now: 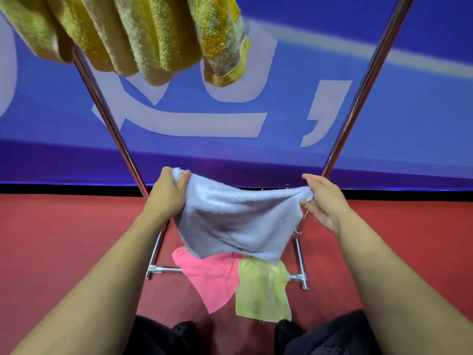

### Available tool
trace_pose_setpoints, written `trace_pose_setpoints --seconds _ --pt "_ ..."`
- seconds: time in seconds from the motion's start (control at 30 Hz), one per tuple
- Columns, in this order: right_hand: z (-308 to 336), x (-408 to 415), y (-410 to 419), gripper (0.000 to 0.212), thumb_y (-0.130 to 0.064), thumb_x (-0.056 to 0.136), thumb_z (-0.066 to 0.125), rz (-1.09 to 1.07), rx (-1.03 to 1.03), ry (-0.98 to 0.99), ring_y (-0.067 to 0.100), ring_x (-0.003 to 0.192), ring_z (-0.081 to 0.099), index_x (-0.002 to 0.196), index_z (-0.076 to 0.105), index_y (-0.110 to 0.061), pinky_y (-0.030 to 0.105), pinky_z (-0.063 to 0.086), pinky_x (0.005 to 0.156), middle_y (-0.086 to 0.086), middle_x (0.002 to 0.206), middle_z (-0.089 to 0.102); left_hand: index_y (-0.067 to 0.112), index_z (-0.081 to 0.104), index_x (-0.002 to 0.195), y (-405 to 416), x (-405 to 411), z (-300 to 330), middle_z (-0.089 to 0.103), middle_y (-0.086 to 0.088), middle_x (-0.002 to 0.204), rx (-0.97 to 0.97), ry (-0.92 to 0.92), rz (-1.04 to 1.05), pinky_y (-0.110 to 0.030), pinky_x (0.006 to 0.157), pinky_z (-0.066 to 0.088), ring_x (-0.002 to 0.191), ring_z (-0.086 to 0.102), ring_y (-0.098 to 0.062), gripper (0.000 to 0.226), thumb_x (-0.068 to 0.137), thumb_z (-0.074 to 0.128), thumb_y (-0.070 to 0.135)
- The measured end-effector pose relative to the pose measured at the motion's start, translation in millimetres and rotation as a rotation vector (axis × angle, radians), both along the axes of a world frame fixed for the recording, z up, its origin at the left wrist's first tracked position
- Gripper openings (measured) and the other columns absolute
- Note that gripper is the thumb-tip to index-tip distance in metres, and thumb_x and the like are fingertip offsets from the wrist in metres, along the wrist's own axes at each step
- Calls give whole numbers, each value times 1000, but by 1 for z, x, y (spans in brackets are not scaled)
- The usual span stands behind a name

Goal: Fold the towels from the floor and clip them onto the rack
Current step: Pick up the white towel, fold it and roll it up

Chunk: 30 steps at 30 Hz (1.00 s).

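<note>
A pale blue towel hangs spread between my hands above the floor. My left hand grips its upper left corner with curled fingers. My right hand pinches the upper right corner, the other fingers stretched out. Below it on the red floor lie a pink towel and a light yellow towel, the yellow one partly over the pink. The metal rack stands in front of me, its two poles rising left and right. Several yellow towels hang from the rack's top at upper left.
The rack's base bars rest on the red floor around the towels. A blue banner with white letters covers the wall behind. My dark shoes are at the bottom edge, close to the yellow towel.
</note>
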State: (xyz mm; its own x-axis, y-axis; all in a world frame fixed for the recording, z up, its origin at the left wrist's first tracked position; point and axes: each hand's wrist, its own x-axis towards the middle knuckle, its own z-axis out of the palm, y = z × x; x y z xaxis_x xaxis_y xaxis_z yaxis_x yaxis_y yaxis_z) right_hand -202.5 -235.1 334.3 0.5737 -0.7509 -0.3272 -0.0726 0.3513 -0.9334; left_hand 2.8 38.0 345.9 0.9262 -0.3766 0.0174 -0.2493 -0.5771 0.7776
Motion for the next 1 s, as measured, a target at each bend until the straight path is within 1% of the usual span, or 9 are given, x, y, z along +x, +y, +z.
trace_pose_setpoints --seconds 0.1,0.2,0.33,0.47,0.6,0.67,0.77,0.87,1.0 --pt "6 -2 -1 28 -6 95 66 80 99 -115 16 83 61 124 66 -6 21 58 65 10 104 63 4 58 97 4 7 -2 62 -2 92 -180 123 75 -37 77 46 83 60 -23 45 92 60 48" --pt "6 -4 1 35 7 90 66 141 -29 -102 18 83 64 123 67 -3 20 59 76 16 100 68 17 56 121 7 5 -1 60 -4 111 -254 234 183 -38 89 48 98 60 -24 39 93 67 43" --pt "5 -7 2 21 -5 92 70 75 -235 60 15 79 62 113 74 -8 21 58 61 7 97 67 17 67 118 8 5 0 67 -2 105 -375 331 122 -32 82 47 85 59 -15 25 95 68 27" --pt "0 -9 -2 16 -7 98 60 56 -388 196 20 84 63 109 73 -7 26 60 55 4 100 65 20 74 104 12 4 4 72 -9 108 -427 366 70 -45 102 51 96 64 -21 16 91 71 12" --pt "1 -11 -3 25 -14 104 47 111 -462 362 17 59 64 108 71 -15 49 64 65 -1 93 56 20 73 110 14 1 6 74 -6 103 -407 285 3 -47 103 53 94 67 -18 25 94 65 3" --pt "0 -10 -2 27 -12 106 44 118 -387 319 12 60 57 113 69 -10 41 64 58 2 96 51 24 73 113 14 2 7 75 -6 107 -384 242 -18 -47 102 54 100 70 -22 28 94 65 6" --pt "-1 -9 -4 20 -11 102 56 112 -193 215 16 86 61 116 67 -2 24 62 57 5 116 57 31 70 121 13 2 8 72 0 116 -277 120 -62 -42 99 56 108 67 -23 38 89 68 10" --pt "-5 -13 -11 31 -1 85 76 221 -180 222 15 76 67 115 69 -2 19 59 65 12 96 71 24 63 133 12 1 7 66 5 123 -178 47 -112 -31 96 52 103 65 -16 47 91 68 7" --pt "-10 -17 -11 20 5 81 75 271 -398 370 16 68 66 99 76 -2 21 56 67 12 81 73 18 62 134 14 5 3 67 -1 127 38 -77 -164 -32 103 47 116 63 -20 45 91 69 10"
